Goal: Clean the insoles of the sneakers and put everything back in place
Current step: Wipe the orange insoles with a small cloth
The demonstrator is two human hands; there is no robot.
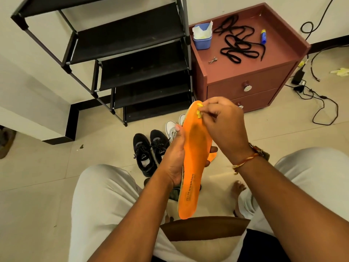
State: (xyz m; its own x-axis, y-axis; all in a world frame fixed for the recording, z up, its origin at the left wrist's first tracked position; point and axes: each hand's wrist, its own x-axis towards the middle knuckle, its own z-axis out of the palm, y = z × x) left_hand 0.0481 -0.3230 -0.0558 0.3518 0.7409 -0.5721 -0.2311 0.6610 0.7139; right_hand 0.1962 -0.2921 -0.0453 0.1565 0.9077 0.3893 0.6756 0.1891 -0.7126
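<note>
An orange insole (194,159) stands nearly upright in front of me, toe end up. My left hand (174,154) grips its middle from the left, with fingertips showing past the right edge. A second orange insole (212,156) peeks out behind it. My right hand (222,125) pinches a small yellow cloth (199,112) and holds it against the toe end. A pair of black sneakers (150,150) sits on the floor beyond my knees. White sneakers (172,126) lie behind, partly hidden by the insole.
A black shoe rack (132,59) stands against the wall at the left. A reddish-brown bedside cabinet (251,72) carries a blue tub (203,39) with wipes, black laces (238,45), a blue tube (263,35) and keys (213,60). Cables (317,99) trail over the floor at the right.
</note>
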